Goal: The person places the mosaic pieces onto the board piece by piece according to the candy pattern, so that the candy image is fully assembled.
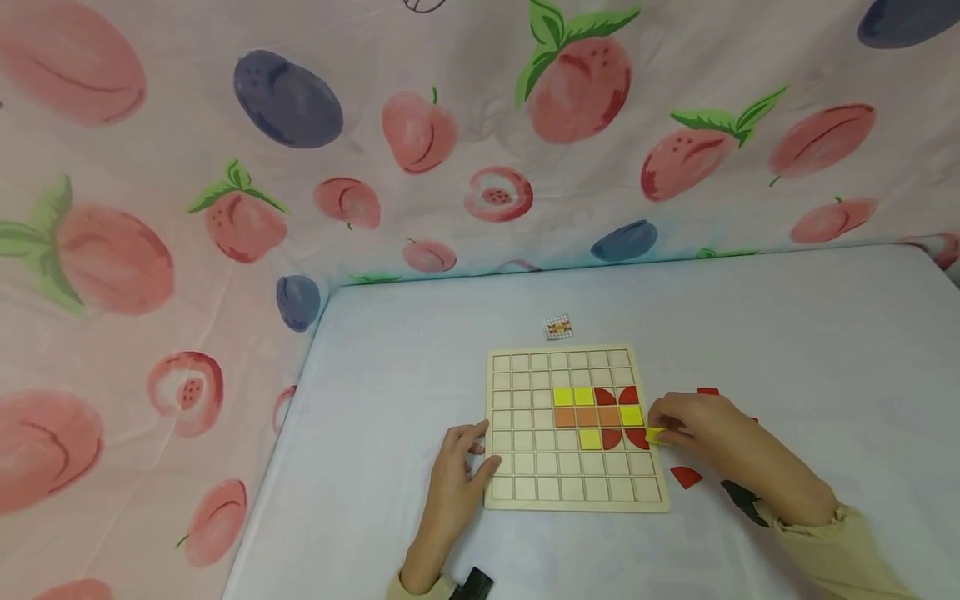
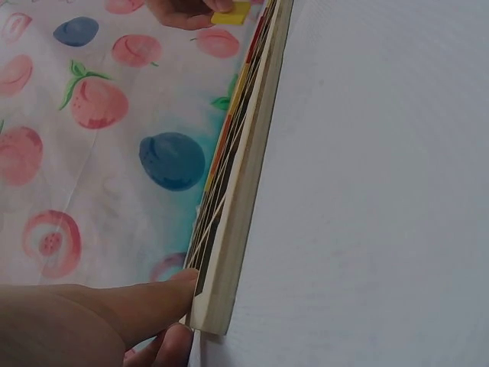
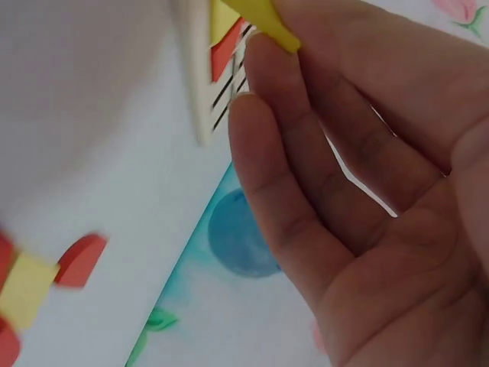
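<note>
A wooden grid board [image 1: 525, 467] lies flat on the table. Yellow squares [image 1: 573, 397], orange squares [image 1: 586, 417] and red quarter-circle pieces [image 1: 604, 397] fill some of its cells, toward the right. My left hand [image 1: 459, 471] rests at the board's left edge, its thumb over the rim; in the left wrist view the thumb [image 2: 153, 302] touches the board near a corner. At the right edge, my right hand [image 1: 701, 425] pinches a yellow tile [image 1: 654, 435] between thumb and fingers. The right wrist view shows this yellow tile [image 3: 267, 23] partly hidden by the fingers.
Behind the board lies a small patterned card [image 1: 558, 327]. A loose red quarter-circle [image 1: 686, 477] lies right of the board; another red piece [image 1: 708, 391] shows beyond my right hand. The right wrist view shows a loose yellow piece [image 3: 29, 289] among red ones. Fruit-print cloth hangs behind.
</note>
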A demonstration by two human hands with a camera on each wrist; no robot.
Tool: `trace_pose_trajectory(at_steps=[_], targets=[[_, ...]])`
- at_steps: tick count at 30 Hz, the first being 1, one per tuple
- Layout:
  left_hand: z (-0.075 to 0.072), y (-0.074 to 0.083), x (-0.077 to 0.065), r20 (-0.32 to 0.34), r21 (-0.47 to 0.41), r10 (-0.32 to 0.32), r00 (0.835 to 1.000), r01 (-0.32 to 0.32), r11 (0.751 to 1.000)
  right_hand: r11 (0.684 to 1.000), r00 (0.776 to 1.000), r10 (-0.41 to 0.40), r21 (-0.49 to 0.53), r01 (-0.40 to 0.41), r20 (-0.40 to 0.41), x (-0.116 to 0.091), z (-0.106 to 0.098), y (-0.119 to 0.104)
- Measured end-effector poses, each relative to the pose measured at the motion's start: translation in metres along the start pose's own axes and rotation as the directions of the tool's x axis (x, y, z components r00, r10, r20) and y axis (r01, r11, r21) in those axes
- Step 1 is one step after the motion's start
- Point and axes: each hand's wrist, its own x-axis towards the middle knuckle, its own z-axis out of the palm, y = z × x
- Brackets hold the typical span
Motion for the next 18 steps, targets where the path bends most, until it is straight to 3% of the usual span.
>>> trace_pose_trajectory(at_steps=[6, 13, 18], targets=[[-0.001, 0.0, 0.0, 0.003, -0.003, -0.002, 1.0, 0.002, 1.0, 0.998, 0.998, -0.055, 0.02, 0.055, -0.007, 0.012, 0.003, -0.016], [-0.001, 0.0, -0.001, -0.002, -0.011, 0.0, 1.0, 0.0, 1.0, 0.998, 0.998, -0.062, 0.023, 0.061, 0.018, 0.024, 0.006, -0.03], [-0.001, 0.0, 0.0, -0.003, -0.01, 0.0, 1.0, 0.0, 1.0, 0.993, 0.993, -0.122, 0.007, 0.122, -0.003, 0.03, 0.008, -0.036]])
